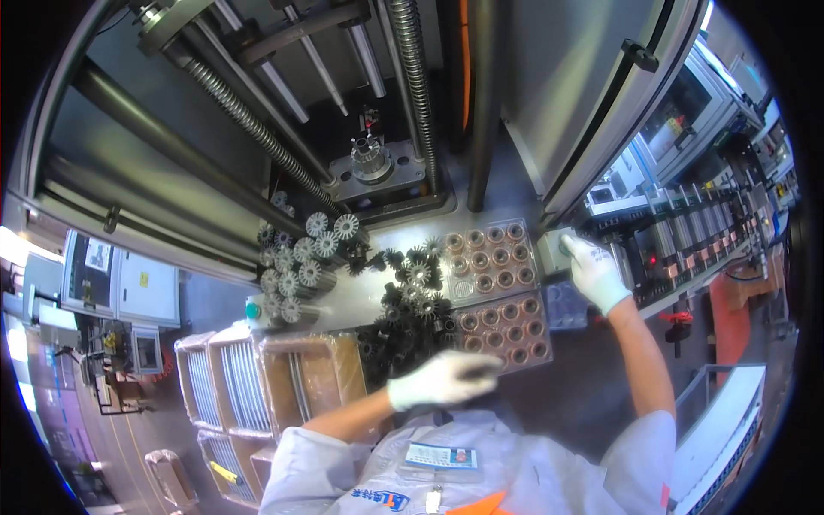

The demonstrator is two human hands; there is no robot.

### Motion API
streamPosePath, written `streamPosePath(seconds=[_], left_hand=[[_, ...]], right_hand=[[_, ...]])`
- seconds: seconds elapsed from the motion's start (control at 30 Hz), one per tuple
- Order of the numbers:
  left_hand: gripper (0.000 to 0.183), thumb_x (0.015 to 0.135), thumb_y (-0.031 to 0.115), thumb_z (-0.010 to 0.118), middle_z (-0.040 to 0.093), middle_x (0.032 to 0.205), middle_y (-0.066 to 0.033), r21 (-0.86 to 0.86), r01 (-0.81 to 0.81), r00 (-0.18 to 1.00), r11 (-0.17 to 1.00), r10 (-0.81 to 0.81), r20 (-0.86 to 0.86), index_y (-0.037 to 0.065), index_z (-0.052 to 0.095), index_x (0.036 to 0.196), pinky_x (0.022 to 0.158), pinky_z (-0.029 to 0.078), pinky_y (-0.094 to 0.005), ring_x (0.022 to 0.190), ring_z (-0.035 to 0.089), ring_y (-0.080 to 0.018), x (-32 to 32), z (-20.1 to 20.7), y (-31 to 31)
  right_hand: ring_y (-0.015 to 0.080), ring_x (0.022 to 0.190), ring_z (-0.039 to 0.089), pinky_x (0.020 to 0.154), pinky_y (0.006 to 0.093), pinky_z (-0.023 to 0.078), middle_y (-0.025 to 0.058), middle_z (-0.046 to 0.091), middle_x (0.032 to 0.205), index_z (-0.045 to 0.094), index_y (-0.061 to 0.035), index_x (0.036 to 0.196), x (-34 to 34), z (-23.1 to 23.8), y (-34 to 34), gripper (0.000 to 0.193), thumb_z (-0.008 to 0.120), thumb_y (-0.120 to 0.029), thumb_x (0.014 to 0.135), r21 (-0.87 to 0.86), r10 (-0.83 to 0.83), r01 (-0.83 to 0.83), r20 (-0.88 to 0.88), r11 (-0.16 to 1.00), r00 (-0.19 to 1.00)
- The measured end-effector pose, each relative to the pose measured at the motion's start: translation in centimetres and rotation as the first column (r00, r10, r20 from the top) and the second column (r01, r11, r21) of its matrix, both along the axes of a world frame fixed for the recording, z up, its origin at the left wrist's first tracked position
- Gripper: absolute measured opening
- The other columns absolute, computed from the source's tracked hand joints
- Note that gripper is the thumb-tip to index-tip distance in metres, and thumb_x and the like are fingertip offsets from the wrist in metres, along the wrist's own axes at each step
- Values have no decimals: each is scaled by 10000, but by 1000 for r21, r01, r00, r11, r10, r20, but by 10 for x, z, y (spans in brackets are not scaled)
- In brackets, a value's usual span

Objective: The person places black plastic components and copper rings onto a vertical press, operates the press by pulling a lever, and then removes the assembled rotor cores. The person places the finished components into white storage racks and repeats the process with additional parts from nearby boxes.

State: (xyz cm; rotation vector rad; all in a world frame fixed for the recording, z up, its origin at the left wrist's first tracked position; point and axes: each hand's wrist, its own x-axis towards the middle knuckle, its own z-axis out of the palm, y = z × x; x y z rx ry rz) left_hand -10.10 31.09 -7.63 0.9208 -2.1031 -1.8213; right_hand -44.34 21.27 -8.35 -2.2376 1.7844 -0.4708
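Observation:
My right hand (594, 273), in a white glove, reaches to a pale control box (554, 257) at the right. Its outstretched fingertips touch the green button (564, 245) there. My left hand (445, 378), also white-gloved, hovers near my body, with fingers and thumb apart around a dark gap. Nothing held shows clearly in it. Just beyond lie a pile of black slotted parts (399, 330) and a clear tray of copper-coloured ring parts (504, 330). A second such tray (489, 262) stands behind it. Inside the press, a round metal fixture (371, 163) sits on a plate.
Stacked slotted metal cores (309, 249) stand left on the metal table (365, 287). Another green button (252, 311) sits at the left edge. Wrapped boxes of metal rods (245, 378) stand lower left. Press columns (485, 112) rise ahead; a conveyor (687, 245) runs at right.

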Motion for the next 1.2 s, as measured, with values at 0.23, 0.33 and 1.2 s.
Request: streamPosePath(seconds=[0.23,0.33,1.2], left_hand=[[627,934,327,665,719,1078,-128,-3,403,912,915,-402,-77,31,455,1444,840,548,-347,912,687,-193,-111,-57,52],[799,935,324,672,632,1296,-176,396,423,876,815,-480,52,53,256,1562,797,573,-352,972,690,-243,-122,-39,62],[1174,854,684,643,-19,1642,-258,843,366,85,394,-916,392,112,-55,1604,1131,238,-684,1511,86,-451,-432,-384,694]], right_hand=[[401,1255,549,1109,446,403,254,583,1333,554,12,1334,9,1,35,469,463,-23,876,-100,75,-70,47,993,996],[413,1227,551,1064,486,427,276,546,1346,524,2,1363,29,-11,98,526,528,-61,840,-129,-66,84,138,988,988],[412,1459,297,1014,703,392,101,267,1628,234,-250,1584,144,-389,934,894,609,-671,891,976,596,39,162,-215,-786]])
